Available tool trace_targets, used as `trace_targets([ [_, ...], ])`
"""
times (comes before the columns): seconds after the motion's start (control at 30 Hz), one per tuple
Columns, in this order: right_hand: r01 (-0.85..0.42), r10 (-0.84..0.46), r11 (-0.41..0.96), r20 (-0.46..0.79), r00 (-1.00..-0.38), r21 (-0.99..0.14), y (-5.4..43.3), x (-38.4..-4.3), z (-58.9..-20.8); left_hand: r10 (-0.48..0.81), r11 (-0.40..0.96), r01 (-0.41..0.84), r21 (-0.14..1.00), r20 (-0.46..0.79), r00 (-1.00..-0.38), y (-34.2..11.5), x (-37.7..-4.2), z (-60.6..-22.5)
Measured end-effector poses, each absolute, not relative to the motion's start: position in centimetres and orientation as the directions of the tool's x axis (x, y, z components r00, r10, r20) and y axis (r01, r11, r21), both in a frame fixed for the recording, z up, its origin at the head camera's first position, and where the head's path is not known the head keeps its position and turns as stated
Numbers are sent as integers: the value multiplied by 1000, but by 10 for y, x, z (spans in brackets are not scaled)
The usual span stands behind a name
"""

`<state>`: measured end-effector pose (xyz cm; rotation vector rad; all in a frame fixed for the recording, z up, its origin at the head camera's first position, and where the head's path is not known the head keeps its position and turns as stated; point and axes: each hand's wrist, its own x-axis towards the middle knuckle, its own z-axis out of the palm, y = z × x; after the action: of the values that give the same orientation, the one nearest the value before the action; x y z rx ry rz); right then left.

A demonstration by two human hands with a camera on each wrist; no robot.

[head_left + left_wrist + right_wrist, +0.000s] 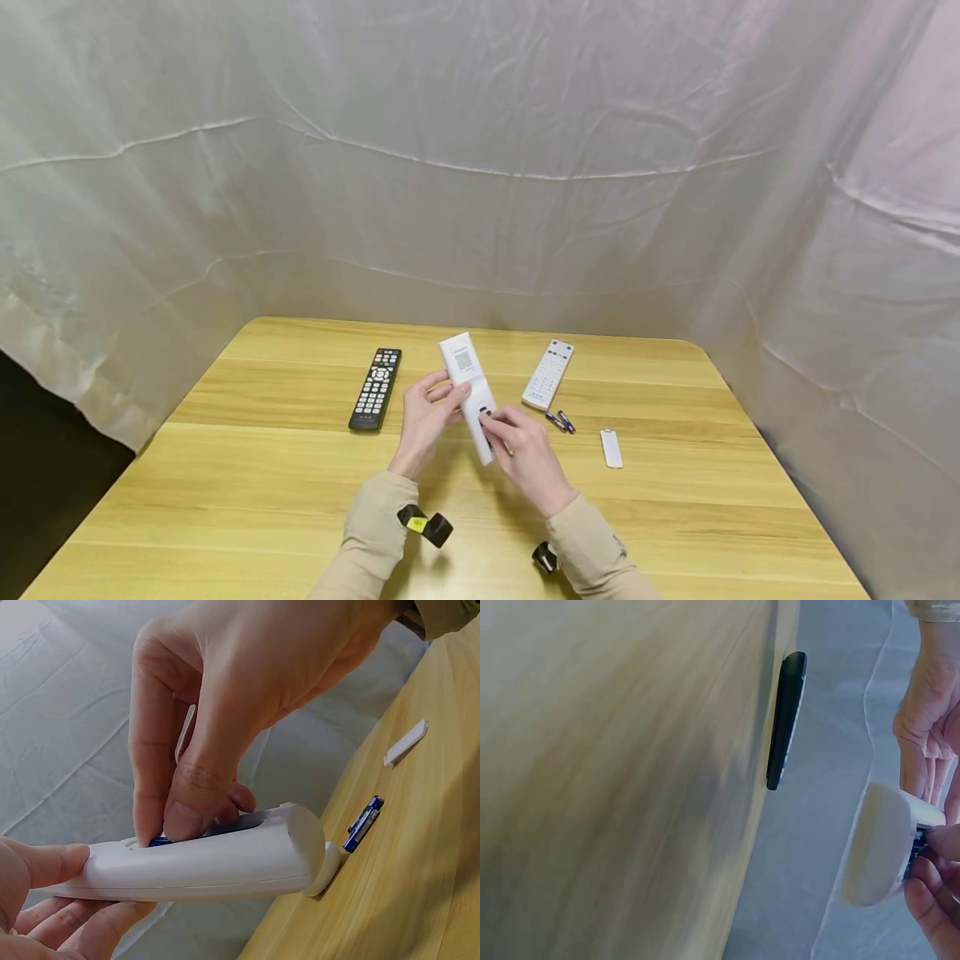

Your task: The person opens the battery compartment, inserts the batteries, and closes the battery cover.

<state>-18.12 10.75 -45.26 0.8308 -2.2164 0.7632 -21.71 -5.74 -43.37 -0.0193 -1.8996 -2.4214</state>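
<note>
A light wood-grain tabletop [262, 500] with rounded far corners is enclosed by creased pale cloth [480, 217] beyond its far edge and along the sides. Three remotes are counted, with two loose batteries and one cover.

Left of the middle, toward the far edge, a black remote [376, 389] is laid buttons up. Next, a white remote [464, 367] is held above the middle of the tabletop by the left hand [428, 417], its thumb and fingers closed around it from the left. Its back is turned up; its long axis is slanted, one end pointed at the far edge and leftward, the end with the battery slot at the near edge.

At that slot a blue battery [157, 841], partly hidden, is pinched by the right hand [527, 450], thumb and fingertips nearly together. Farther right, near the far edge, the other white remote [548, 375] is laid buttons up. Two loose batteries [567, 422] are seen just beside its near end; toward the right edge, a white cover [611, 448].
</note>
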Motion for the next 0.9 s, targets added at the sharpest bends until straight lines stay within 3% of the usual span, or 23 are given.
trace_targets([
  [0.9, -712, -367, 668, 736, -568, -217, 106, -179, -454, -72, -249, 28, 968, 10, -997, -59, -217, -430],
])
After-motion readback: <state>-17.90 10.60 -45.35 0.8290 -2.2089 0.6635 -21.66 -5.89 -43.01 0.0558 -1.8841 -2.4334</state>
